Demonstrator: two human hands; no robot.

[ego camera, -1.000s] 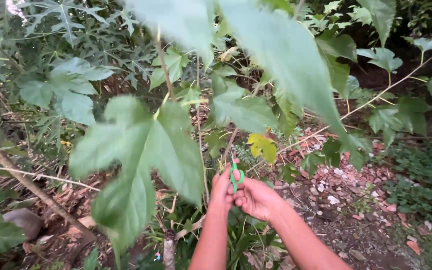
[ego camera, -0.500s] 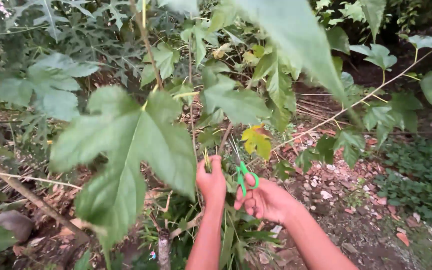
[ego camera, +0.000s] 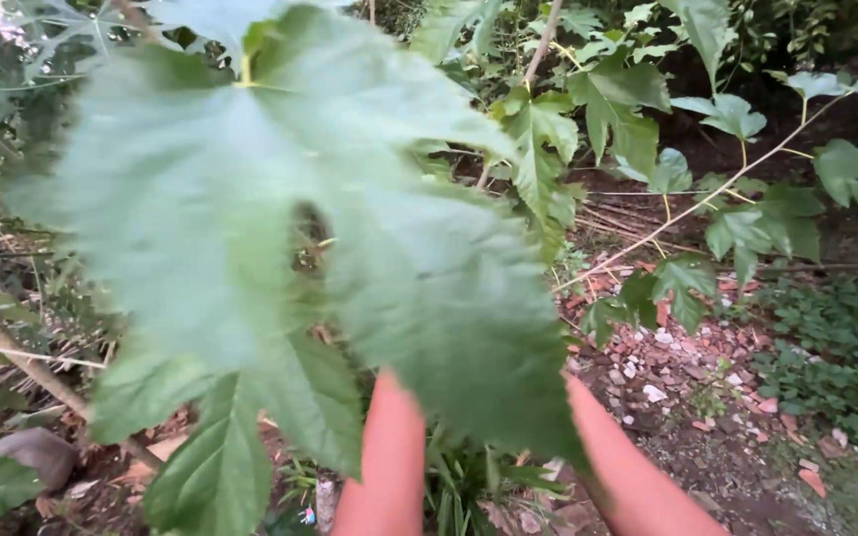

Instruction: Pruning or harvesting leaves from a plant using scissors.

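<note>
A big blurred green lobed leaf (ego camera: 280, 218) hangs close to the camera and fills the middle of the view. Below it I see only my two forearms: my left forearm (ego camera: 389, 457) and my right forearm (ego camera: 638, 476) both reach up behind the leaf. Both hands are hidden by it, and so are the green-handled scissors seen earlier. A thin twig (ego camera: 707, 203) with smaller leaves runs up to the right.
Leafy branches (ego camera: 568, 129) crowd the top and right. The ground at right is bare soil with reddish stones and rubble (ego camera: 687, 367), and low green plants (ego camera: 836, 347) beyond. A slanting woody stem (ego camera: 22, 362) and a grey stone (ego camera: 37, 452) lie at the left.
The large leaf has swung up and toward the camera and now covers both hands and the scissors, which were visible before. The view has shifted slightly.
</note>
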